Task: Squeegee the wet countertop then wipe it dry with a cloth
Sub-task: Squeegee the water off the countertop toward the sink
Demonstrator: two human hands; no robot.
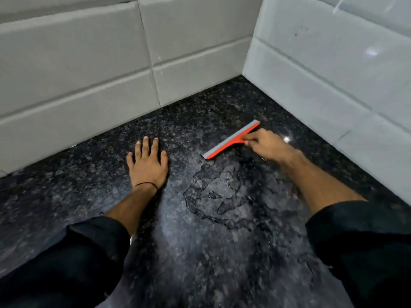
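Note:
A red squeegee with a grey rubber blade rests on the dark speckled granite countertop, blade facing the back wall. My right hand grips its handle, which the fingers hide. A puddle of water with an irregular outline lies on the countertop just in front of the squeegee. My left hand lies flat on the stone with fingers spread, left of the squeegee and the puddle. No cloth is in view.
White tiled walls meet in a corner behind and to the right of the countertop. Both forearms wear dark rolled-up sleeves. A thin black band circles my left wrist.

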